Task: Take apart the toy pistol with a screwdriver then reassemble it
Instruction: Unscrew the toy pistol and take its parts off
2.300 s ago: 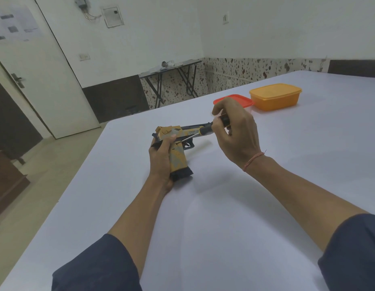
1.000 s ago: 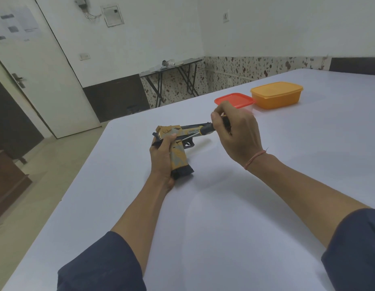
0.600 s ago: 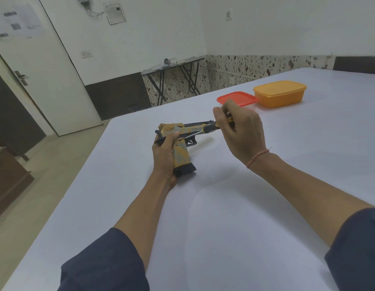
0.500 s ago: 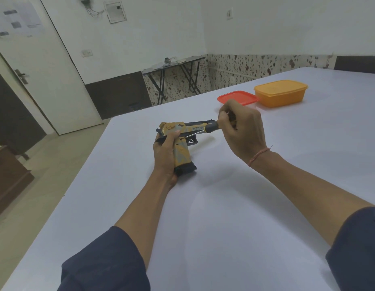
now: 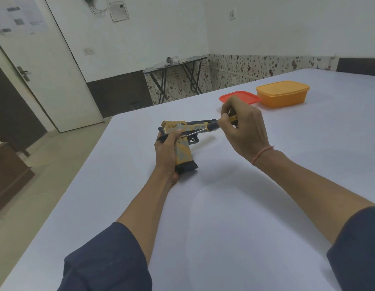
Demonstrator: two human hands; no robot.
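A yellow and dark blue toy pistol [image 5: 183, 141] stands on its grip base on the white table [image 5: 224, 206], barrel pointing right. My left hand [image 5: 166, 153] wraps around the grip from the left, thumb up near the slide. My right hand [image 5: 243, 127] pinches the black and yellow handle of a screwdriver [image 5: 205, 129]. Its metal shaft slants down and left, and the tip touches the pistol's side just above the grip. Part of the handle is hidden inside my fingers.
An orange lidded box [image 5: 282, 93] and a red lid or shallow box [image 5: 239, 97] sit at the table's far right. The table's left edge drops to the floor. A folding side table [image 5: 176, 64] stands by the far wall, and a door [image 5: 41, 66] at left.
My right hand's fingers have shifted around the screwdriver handle, as if turning it. The pistol and my left hand have stayed in place. The view has drifted slightly.
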